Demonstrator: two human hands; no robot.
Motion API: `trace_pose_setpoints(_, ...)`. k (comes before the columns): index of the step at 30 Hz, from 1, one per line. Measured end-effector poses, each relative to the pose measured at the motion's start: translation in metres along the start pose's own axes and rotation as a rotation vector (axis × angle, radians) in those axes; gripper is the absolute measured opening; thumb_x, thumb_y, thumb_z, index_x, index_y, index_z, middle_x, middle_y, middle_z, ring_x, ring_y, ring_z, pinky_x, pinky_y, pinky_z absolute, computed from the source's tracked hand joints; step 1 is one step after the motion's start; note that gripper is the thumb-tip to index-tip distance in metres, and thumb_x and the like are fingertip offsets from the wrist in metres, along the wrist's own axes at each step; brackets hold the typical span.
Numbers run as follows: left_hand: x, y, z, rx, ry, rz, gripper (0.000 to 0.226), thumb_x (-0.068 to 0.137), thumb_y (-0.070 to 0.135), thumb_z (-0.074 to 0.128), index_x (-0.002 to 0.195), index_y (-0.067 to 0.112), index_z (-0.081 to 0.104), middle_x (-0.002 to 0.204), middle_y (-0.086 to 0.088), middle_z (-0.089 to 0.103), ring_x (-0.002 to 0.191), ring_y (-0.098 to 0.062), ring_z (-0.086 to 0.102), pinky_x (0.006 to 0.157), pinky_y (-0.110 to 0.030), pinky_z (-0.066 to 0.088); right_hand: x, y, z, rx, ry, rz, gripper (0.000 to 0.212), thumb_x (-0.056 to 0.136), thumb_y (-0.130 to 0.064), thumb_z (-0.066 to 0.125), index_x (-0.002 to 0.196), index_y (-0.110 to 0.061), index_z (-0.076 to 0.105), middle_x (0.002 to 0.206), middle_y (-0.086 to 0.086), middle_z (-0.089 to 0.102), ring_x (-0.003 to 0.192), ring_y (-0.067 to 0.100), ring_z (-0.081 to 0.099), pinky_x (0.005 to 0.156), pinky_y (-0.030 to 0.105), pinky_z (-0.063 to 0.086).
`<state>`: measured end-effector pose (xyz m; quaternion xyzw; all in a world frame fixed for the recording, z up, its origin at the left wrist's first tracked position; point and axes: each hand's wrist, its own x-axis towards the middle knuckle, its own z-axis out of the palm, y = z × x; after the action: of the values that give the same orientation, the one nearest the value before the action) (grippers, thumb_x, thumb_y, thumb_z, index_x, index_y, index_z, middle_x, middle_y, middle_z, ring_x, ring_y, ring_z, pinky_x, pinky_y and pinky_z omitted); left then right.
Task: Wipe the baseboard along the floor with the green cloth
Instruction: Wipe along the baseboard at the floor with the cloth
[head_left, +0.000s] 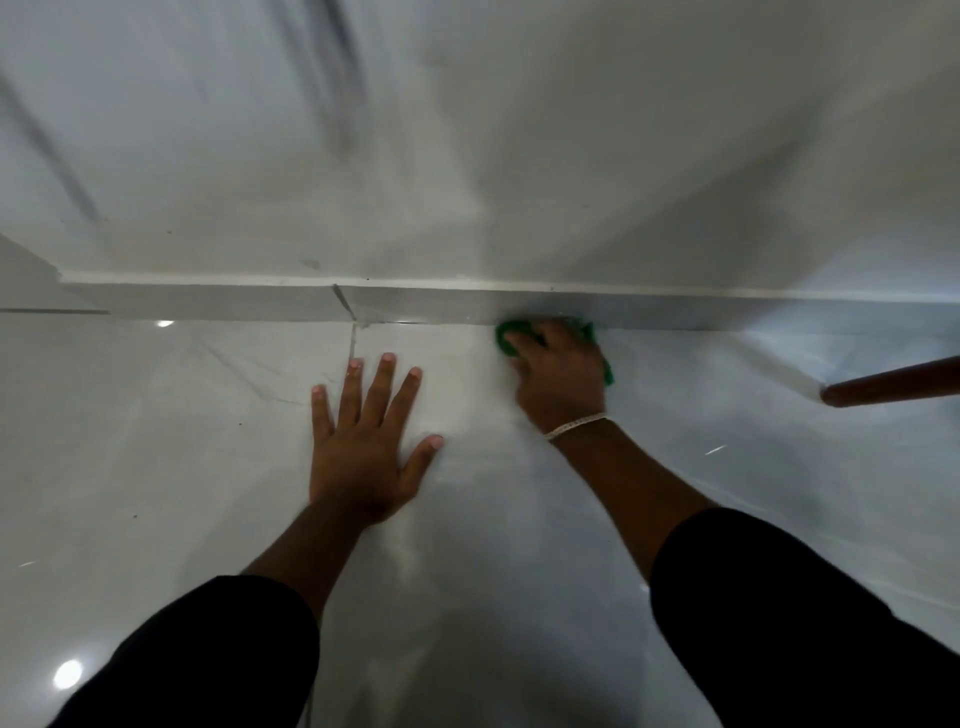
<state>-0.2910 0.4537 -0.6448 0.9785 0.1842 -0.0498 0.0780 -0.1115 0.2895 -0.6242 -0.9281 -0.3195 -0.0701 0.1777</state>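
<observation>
Where the glossy pale floor (208, 467) meets the wall (467, 156), a grey baseboard (208, 302) runs across the view, and everything else can be placed against it. The right hand (561, 374) presses the green cloth (511, 338) into the foot of the baseboard, its fingers curled and clamped over the bunched fabric, so that only the cloth's edges show, one past the fingertips and one beside the outer edge of the hand. The cloth touches the baseboard's lower edge and the floor just below it. A thin pale band (574, 426) circles the right wrist, and a dark sleeve (805, 623) covers the forearm. The left hand (363, 447) lies flat on the floor, well short of the baseboard, fingers spread apart and holding nothing, with its palm down. A cracked joint (345, 304) cuts through the baseboard just beyond the left fingertips. Near the baseboard's right stretch, a brown wooden rod (893, 384) enters from the edge of the view, its end close above the floor.
</observation>
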Motion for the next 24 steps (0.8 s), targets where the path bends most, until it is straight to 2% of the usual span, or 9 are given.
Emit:
trace_pose_setpoints(2,0.000,0.001,0.000,0.000,0.007,-0.001,0.079,0.091,0.070,0.027,0.159,0.033,0.010,0.170,0.001,0.005,0.157,-0.031,0.000,0.120,-0.066,0.009,-0.005,0.047,-0.016,-0.063,0.031,0.097,0.036,0.068,-0.016,0.059,0.101,-0.021,0.073,0.096,0.014,0.069,0.082,0.040,0.063,0.080,0.049,0.052)
trace_pose_setpoints(5,0.000,0.003,-0.001,0.003,0.001,-0.001,0.079,0.091,0.068,0.028,0.159,0.032,0.009,0.170,0.000,0.004,0.156,-0.032,0.000,0.120,-0.066,0.008,-0.013,0.094,-0.037,-0.128,-0.008,0.261,0.040,0.070,-0.011,0.060,0.107,-0.015,0.072,0.107,0.019,0.066,0.098,0.044,0.060,0.093,0.054,0.047)
trace_pose_setpoints(7,0.000,0.004,-0.001,-0.004,0.004,0.003,0.079,0.091,0.067,0.029,0.159,0.031,0.010,0.170,-0.001,0.004,0.156,-0.033,0.000,0.119,-0.067,0.008,-0.009,0.090,-0.037,-0.098,-0.015,0.396,0.040,0.072,-0.006,0.061,0.110,-0.012,0.071,0.111,0.021,0.064,0.102,0.044,0.058,0.091,0.050,0.049)
trace_pose_setpoints(9,0.000,0.004,-0.001,-0.022,0.014,0.011,0.079,0.092,0.066,0.031,0.159,0.030,0.011,0.170,-0.002,0.005,0.156,-0.034,0.000,0.119,-0.068,0.008,-0.003,0.064,-0.028,-0.047,0.035,0.514,0.039,0.070,-0.004,0.058,0.106,-0.012,0.072,0.109,0.022,0.064,0.096,0.044,0.059,0.084,0.047,0.052)
trace_pose_setpoints(12,0.001,0.002,0.000,-0.011,0.013,0.011,0.080,0.091,0.067,0.029,0.159,0.030,0.010,0.170,-0.002,0.004,0.156,-0.034,-0.001,0.120,-0.068,0.007,0.002,0.011,0.000,0.027,0.107,0.356,0.039,0.061,-0.007,0.052,0.091,-0.012,0.076,0.096,0.022,0.069,0.082,0.043,0.063,0.071,0.043,0.054)
trace_pose_setpoints(16,0.002,0.001,0.003,0.003,0.002,-0.001,0.081,0.091,0.070,0.026,0.159,0.031,0.008,0.170,-0.002,0.003,0.156,-0.032,-0.002,0.120,-0.067,0.006,0.009,-0.062,0.026,0.105,0.017,0.238,0.029,0.062,-0.005,0.061,0.086,-0.014,0.074,0.094,0.018,0.066,0.079,0.039,0.062,0.071,0.042,0.053)
trace_pose_setpoints(19,0.004,0.000,0.003,0.006,-0.009,-0.009,0.082,0.090,0.072,0.023,0.159,0.032,0.004,0.170,0.000,0.000,0.156,-0.030,-0.005,0.122,-0.064,0.003,0.007,-0.056,0.026,0.147,0.016,0.098,0.027,0.067,-0.009,0.071,0.093,-0.014,0.074,0.094,0.016,0.066,0.077,0.037,0.063,0.072,0.045,0.055)
trace_pose_setpoints(21,0.002,0.000,0.002,-0.009,-0.001,-0.008,0.081,0.090,0.071,0.024,0.159,0.033,0.005,0.170,0.000,0.001,0.156,-0.030,-0.005,0.121,-0.065,0.003,0.005,-0.036,0.021,0.187,0.042,0.022,0.030,0.069,-0.012,0.077,0.099,-0.010,0.072,0.096,0.017,0.068,0.079,0.037,0.066,0.070,0.043,0.058)
trace_pose_setpoints(24,0.001,0.001,0.001,-0.033,0.019,-0.007,0.080,0.090,0.069,0.027,0.159,0.033,0.009,0.170,0.001,0.004,0.156,-0.030,-0.002,0.121,-0.065,0.005,0.000,0.007,0.005,0.183,0.179,0.140,0.034,0.068,-0.015,0.078,0.099,-0.004,0.069,0.101,0.023,0.066,0.090,0.039,0.065,0.073,0.039,0.055)
